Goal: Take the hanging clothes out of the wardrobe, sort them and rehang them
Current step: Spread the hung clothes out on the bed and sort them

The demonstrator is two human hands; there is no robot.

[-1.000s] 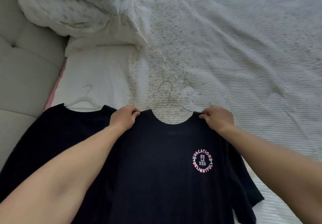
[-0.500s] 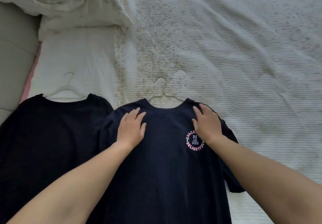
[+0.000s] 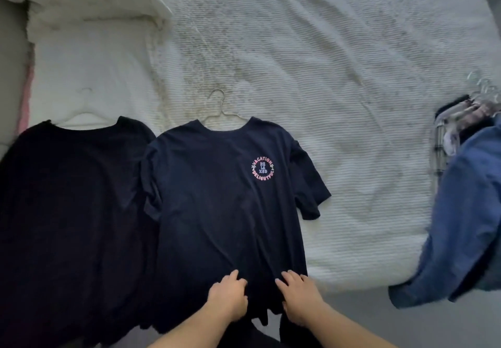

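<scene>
Both hands (image 3: 260, 297) flat on navy T-shirt (image 3: 225, 206)

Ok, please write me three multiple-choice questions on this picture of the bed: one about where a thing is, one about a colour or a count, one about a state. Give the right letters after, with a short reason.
1. Where is the printed t-shirt relative to the plain black t-shirt?
A. to its right
B. to its left
C. under it

2. How many dark t-shirts lie flat on the bed cover?
A. one
B. two
C. four

3. What do the left hand and right hand do?
A. hold a hanger up
B. rest on the printed t-shirt's lower hem
C. hang away from the clothes

Answers: 1 A, the round logo shirt lies right of the plain one. 2 B, two lie side by side. 3 B, both hands lie on the fabric near the hem.
</scene>
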